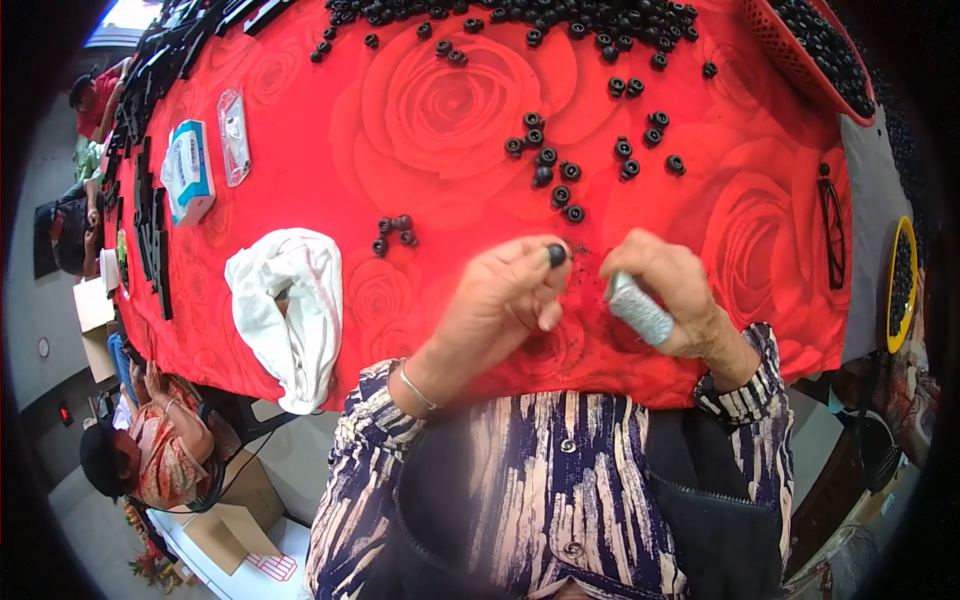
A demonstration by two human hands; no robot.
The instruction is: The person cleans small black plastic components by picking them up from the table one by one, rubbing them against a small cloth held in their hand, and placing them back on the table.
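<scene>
Above the red rose-print cloth (pixel 420 120), my left hand (pixel 495 305) pinches a small black round part (pixel 556 255) between thumb and fingertips. My right hand (pixel 678 290) is closed around a tool with a silver-wrapped handle (pixel 641 310), just right of that part; the tool's working end is hidden. Dark crumbs lie on the cloth between the hands. Beyond them are several loose black round parts (pixel 565 171) with holes in their ends. A small cluster of similar parts (pixel 402 222) sits to the left of my left hand.
A folded white cloth (pixel 262 300) lies at left, near a tissue pack (pixel 188 172) and a clear plastic case (pixel 234 138). Long black pieces (pixel 150 215) line the left edge. More parts fill a red basket (pixel 765 25) and a yellow-rimmed tray (pixel 909 240). Dark glasses (pixel 831 225) lie at right. Other people sit left.
</scene>
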